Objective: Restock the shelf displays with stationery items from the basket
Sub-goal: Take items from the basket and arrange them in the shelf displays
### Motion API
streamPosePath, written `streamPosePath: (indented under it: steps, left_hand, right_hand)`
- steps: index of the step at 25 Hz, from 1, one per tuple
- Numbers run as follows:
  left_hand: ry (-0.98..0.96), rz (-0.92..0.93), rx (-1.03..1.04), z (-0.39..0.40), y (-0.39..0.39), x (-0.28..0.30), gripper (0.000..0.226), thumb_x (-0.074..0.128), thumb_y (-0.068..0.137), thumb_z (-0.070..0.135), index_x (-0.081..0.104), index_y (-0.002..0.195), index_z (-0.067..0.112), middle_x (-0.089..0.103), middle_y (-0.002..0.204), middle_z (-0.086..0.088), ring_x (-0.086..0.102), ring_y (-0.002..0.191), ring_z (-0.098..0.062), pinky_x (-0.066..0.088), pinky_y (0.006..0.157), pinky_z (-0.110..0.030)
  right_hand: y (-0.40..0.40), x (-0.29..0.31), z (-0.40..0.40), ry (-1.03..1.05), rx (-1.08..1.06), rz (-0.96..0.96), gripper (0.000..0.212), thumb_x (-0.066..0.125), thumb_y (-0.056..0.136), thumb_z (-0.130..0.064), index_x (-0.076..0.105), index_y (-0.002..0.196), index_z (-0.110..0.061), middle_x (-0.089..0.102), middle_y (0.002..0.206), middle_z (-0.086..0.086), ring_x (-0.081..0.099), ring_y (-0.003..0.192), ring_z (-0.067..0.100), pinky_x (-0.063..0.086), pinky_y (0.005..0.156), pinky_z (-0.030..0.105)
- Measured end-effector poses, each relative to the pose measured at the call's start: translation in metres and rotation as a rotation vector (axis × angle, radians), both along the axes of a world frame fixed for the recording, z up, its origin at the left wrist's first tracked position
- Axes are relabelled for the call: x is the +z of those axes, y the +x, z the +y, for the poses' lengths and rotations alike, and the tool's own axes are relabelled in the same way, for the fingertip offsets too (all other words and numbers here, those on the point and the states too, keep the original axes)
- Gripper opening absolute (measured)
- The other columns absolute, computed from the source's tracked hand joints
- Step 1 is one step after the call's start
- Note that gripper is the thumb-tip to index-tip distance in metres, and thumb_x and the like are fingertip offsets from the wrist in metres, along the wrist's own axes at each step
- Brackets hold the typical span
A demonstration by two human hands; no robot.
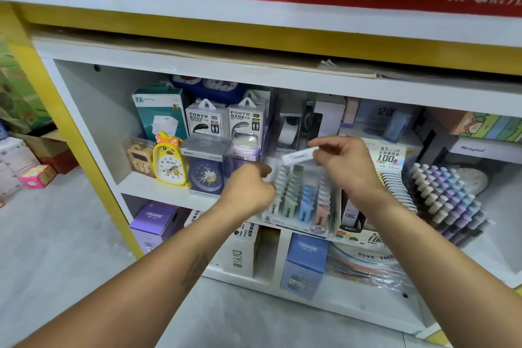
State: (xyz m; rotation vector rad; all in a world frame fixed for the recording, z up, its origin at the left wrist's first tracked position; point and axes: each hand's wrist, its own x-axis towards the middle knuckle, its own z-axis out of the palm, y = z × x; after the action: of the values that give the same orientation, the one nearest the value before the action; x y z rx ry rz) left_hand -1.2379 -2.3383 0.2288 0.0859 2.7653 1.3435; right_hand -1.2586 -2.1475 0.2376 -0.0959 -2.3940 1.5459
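Right hand (343, 162) pinches a small white tube (299, 155) between thumb and fingertips, held above the back rows of the lead-refill display (303, 198) — likely lining it up with an open slot. Left hand (250, 188) rests at the display's left edge, fingers curled under; whether they grip the case I cannot tell — probably steadying it. Basket not in view.

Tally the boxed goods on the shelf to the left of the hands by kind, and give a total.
Power bank boxes: 2
Yellow duck clock: 1
Blue clock in a clear case: 1
Teal and white box: 1
Tan duck-print item: 1
Total: 6
More boxes behind them are partly hidden and not counted.
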Motion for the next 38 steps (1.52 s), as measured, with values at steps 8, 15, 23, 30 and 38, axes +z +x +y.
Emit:
streamPosePath:
  steps: [8, 15, 23, 30, 38]
  left_hand:
    - [-0.655, 0.180, -0.479, 0.002, 0.008, -0.025, 0.083, 0.054, 0.085, 0.010, 0.013, 0.157, 0.015, 0.006, 0.167, -0.002, 0.012, 0.151, -0.014, 0.020, 0.117, -0.027]
    - [-0.661, 0.144, -0.499, 0.005, 0.007, -0.021, 0.078, 0.052, 0.085, 0.009, 0.019, 0.156, 0.010, 0.007, 0.166, -0.006, 0.014, 0.151, -0.016, 0.023, 0.119, -0.029]
    - [-0.671, 0.119, -0.495, 0.004, 0.008, -0.017, 0.079, 0.053, 0.084, 0.008, 0.021, 0.156, 0.013, 0.010, 0.166, -0.004, 0.019, 0.150, -0.015, 0.027, 0.117, -0.030]
    - [-0.672, 0.105, -0.492, 0.004, 0.009, -0.016, 0.077, 0.051, 0.082, 0.004, 0.025, 0.154, 0.012, 0.019, 0.164, -0.006, 0.024, 0.148, -0.019, 0.030, 0.116, -0.032]
    - [-0.599, 0.400, -0.402, 0.024, 0.042, -0.016, 0.039, 0.055, 0.080, 0.008, 0.057, 0.119, 0.011, 0.057, 0.117, -0.012, 0.056, 0.109, -0.031, 0.041, 0.075, -0.032]
  right_hand:
    - [-0.046, -0.013, -0.013, 0.770, 0.048, 0.131, 0.017, 0.066, 0.093, -0.009, 0.071, 0.107, -0.015, 0.072, 0.100, 0.008, 0.067, 0.095, 0.027, 0.056, 0.088, 0.041]
    - [-0.065, -0.017, -0.026, 0.914, 0.217, 0.033, 0.016, 0.066, 0.092, -0.010, 0.073, 0.104, -0.017, 0.072, 0.103, 0.006, 0.067, 0.096, 0.026, 0.055, 0.089, 0.041]
    - [-0.073, -0.017, -0.030, 0.916, 0.273, -0.050, 0.017, 0.070, 0.088, -0.004, 0.076, 0.099, -0.016, 0.071, 0.103, 0.003, 0.067, 0.095, 0.021, 0.056, 0.089, 0.035]
    - [-0.052, -0.012, -0.030, 1.007, 0.239, -0.090, 0.042, 0.058, 0.092, -0.005, 0.066, 0.130, -0.020, 0.062, 0.135, 0.006, 0.059, 0.121, 0.027, 0.049, 0.103, 0.038]
    - [0.069, -0.014, 0.000, 0.555, 0.121, 0.031, 0.025, 0.057, 0.093, -0.011, 0.075, 0.108, -0.020, 0.075, 0.103, 0.000, 0.069, 0.091, 0.016, 0.056, 0.085, 0.030]
